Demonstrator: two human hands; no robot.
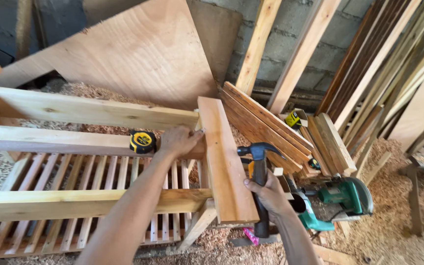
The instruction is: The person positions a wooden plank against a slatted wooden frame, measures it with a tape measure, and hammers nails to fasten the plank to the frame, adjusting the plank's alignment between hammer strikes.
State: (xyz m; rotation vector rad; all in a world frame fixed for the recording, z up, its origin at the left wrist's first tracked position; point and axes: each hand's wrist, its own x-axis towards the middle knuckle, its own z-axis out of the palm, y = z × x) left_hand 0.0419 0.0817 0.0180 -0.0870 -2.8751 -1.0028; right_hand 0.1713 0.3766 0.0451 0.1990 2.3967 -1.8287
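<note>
Pinching a nail [201,130] against the end board [225,162] of the wooden frame [89,112], the left hand [178,141] sits close; the right hand [268,192], fist wrapped round the hammer [259,169], could strike fingers if the swing strays.

Left hand [178,141]: on the wooden frame [84,147], just right of the tape measure [142,142].
Right hand [269,192]: holds the hammer [259,169], right of the end board [225,159].
Circular saw [342,198]: on the floor, right of the hammer.
</note>
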